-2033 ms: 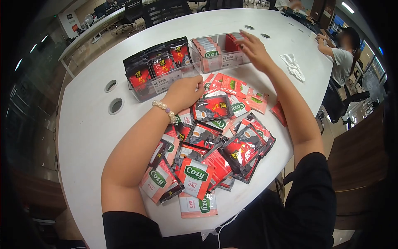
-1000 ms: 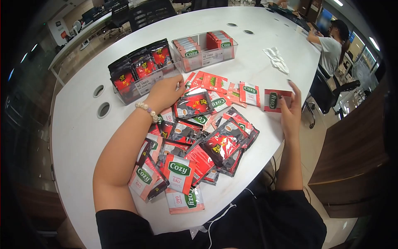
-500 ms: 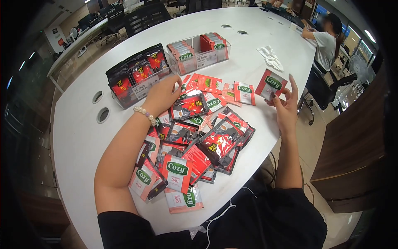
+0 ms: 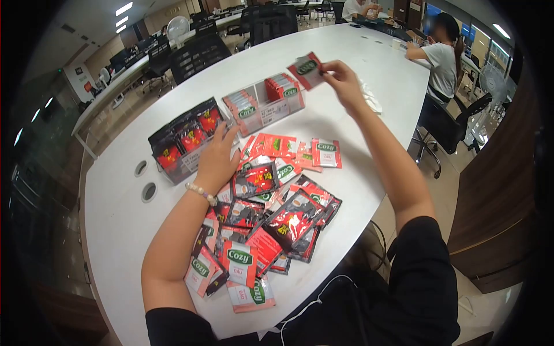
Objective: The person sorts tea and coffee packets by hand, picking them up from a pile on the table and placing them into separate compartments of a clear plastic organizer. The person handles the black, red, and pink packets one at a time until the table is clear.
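My right hand point(image 4: 345, 86) pinches a red and white Cozy tea sachet point(image 4: 306, 71), raised and tilted just above the right end of a clear bin point(image 4: 276, 115) filled with rows of Cozy sachets. My left hand point(image 4: 218, 157) has its fingers apart, by the front right corner of a second clear bin point(image 4: 193, 164) that holds black and red packets point(image 4: 191, 137). Below both hands spreads a loose pile where black and red packets point(image 4: 295, 218) overlap Cozy sachets point(image 4: 240, 262). One Cozy sachet point(image 4: 326, 153) lies at the pile's right edge.
A crumpled white tissue point(image 4: 369, 98) lies on the white table point(image 4: 127, 230), partly behind my right forearm. Round cable holes point(image 4: 148, 192) sit at the left. A person point(image 4: 441, 57) sits at the far right, near a black chair point(image 4: 447, 121).
My right hand has carried the Cozy sachet up and left, from the table's right side to the bin of Cozy sachets. My left hand's fingers have spread. The view has tilted upward.
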Tool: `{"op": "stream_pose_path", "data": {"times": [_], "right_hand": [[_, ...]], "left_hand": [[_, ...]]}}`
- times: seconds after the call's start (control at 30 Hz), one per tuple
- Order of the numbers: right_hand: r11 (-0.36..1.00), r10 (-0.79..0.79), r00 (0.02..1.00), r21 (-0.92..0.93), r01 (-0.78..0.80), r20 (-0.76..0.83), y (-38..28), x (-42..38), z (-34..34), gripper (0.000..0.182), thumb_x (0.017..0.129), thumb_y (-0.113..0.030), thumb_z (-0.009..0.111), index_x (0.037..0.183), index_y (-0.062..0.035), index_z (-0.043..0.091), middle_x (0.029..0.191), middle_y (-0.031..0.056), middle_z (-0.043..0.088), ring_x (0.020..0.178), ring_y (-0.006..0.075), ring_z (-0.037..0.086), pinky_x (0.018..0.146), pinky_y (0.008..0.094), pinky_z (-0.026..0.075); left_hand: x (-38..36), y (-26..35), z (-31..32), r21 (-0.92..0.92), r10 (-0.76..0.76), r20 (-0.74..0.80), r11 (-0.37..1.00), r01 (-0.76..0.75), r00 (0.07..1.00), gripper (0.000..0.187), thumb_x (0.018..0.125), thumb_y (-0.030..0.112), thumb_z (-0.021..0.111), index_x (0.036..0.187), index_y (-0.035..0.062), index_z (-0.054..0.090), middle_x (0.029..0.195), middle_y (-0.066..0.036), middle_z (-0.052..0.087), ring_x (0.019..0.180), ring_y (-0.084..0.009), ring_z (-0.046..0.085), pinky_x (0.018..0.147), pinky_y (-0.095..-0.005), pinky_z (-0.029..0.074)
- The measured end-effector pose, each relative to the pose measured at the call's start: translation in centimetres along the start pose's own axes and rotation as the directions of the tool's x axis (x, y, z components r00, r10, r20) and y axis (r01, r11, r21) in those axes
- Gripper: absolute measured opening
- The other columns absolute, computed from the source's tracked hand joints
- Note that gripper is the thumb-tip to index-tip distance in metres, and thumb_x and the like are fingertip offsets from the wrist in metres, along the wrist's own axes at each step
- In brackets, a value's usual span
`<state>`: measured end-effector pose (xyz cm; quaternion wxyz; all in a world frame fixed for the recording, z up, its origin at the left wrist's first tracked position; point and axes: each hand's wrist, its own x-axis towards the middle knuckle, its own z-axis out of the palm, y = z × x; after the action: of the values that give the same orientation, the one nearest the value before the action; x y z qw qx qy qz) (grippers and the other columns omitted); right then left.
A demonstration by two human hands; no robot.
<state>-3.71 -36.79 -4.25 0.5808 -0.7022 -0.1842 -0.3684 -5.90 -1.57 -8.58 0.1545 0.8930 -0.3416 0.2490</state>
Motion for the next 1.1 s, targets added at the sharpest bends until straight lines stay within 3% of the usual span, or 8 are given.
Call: {"op": "stream_pose_path", "data": {"times": [0.23,0.37,0.4,0.5,0.63,0.8,0.9,1.1], "right_hand": [[0.988,0.137,0.988,0.056,-0.141,0.072,9.7,0.8,4.4,0.025,0.082,0.001,0.057,0.106,-0.0057,0.056,0.096,0.0043,0.064,0.088,0.0104,0.059,0.074,0.0244,0.044],[0.941,0.28,0.954,-0.231,-0.249,0.109,8.5,-0.4,3.9,0.028,0.085,-0.019,0.053,0.112,-0.0124,0.056,0.1,0.0051,0.066,0.093,0.0157,0.061,0.082,0.0279,0.044],[0.884,0.116,0.985,-0.465,-0.042,0.131,8.8,-0.7,4.1,0.029,0.085,-0.032,0.05,0.106,-0.0167,0.062,0.098,0.005,0.068,0.094,0.0207,0.06,0.087,0.0356,0.04],[0.624,0.22,0.948,-0.78,0.044,0.23,1.9,-1.8,4.7,0.03,0.085,-0.04,0.049,0.096,-0.0177,0.066,0.093,0.0039,0.069,0.094,0.0225,0.059,0.089,0.0396,0.034],[0.452,0.032,0.923,-0.829,0.33,0.385,0.0,-2.1,5.9,0.025,0.085,-0.039,0.056,0.089,-0.0181,0.068,0.08,0.001,0.067,0.09,0.0196,0.057,0.085,0.0381,0.034],[0.616,-0.018,0.902,-0.706,0.35,0.432,1.3,-2.0,7.0,0.011,0.086,-0.024,0.059,0.083,-0.0138,0.063,0.076,0.0062,0.066,0.079,0.0234,0.062,0.076,0.0384,0.04],[0.842,0.036,0.965,-0.529,0.11,0.258,2.1,-1.6,5.6,0.009,0.087,-0.016,0.06,0.094,-0.0102,0.059,0.093,0.0089,0.068,0.078,0.0282,0.063,0.071,0.0372,0.046],[0.839,0.131,0.973,-0.545,-0.005,0.192,0.7,-1.5,2.8,0.051,0.086,-0.006,0.059,0.133,-0.0232,0.047,0.101,0.0074,0.068,0.071,0.0192,0.062,0.07,0.0344,0.05]], "left_hand": [[0.1,0.3,-0.3,-0.02,-0.024,0.038,0.999,0.025,0.999,0.05,0.079,0.016,0.062,0.127,0.0132,0.048,0.136,-0.016,0.042,0.102,-0.0359,0.059,0.083,-0.043,0.05],[0.2,0.1,-0.1,-0.049,-0.009,0.006,0.999,0.009,1.0,0.047,0.08,0.015,0.061,0.125,0.0119,0.049,0.134,-0.015,0.044,0.102,-0.0363,0.059,0.083,-0.0429,0.05],[0.2,0.0,0.1,-0.074,-0.003,-0.015,0.997,0.002,1.0,0.045,0.08,0.015,0.06,0.124,0.0126,0.05,0.132,-0.015,0.045,0.102,-0.0366,0.059,0.083,-0.0431,0.05],[0.1,-0.2,0.2,-0.075,0.0,-0.03,0.997,-0.002,1.0,0.043,0.08,0.015,0.06,0.122,0.0136,0.052,0.129,-0.015,0.047,0.101,-0.0366,0.059,0.082,-0.0433,0.05],[0.1,0.1,-0.3,-0.103,-0.047,0.002,0.994,0.047,0.999,0.04,0.08,0.016,0.06,0.119,0.0138,0.054,0.124,-0.014,0.051,0.094,-0.0352,0.062,0.079,-0.0432,0.051],[0.1,-0.3,0.0,-0.072,-0.006,-0.032,0.997,0.004,0.999,0.039,0.08,0.016,0.059,0.119,0.0137,0.054,0.123,-0.013,0.05,0.092,-0.034,0.062,0.076,-0.0425,0.051],[0.2,-0.1,-0.1,-0.102,-0.038,0.003,0.994,0.038,0.999,0.039,0.08,0.016,0.059,0.118,0.0135,0.054,0.123,-0.013,0.05,0.092,-0.0341,0.062,0.076,-0.0427,0.051],[0.2,-0.3,0.0,-0.15,-0.072,0.01,0.986,0.073,0.997,0.044,0.078,0.017,0.06,0.121,0.0136,0.051,0.122,-0.013,0.051,0.094,-0.035,0.061,0.077,-0.0432,0.051]]}}
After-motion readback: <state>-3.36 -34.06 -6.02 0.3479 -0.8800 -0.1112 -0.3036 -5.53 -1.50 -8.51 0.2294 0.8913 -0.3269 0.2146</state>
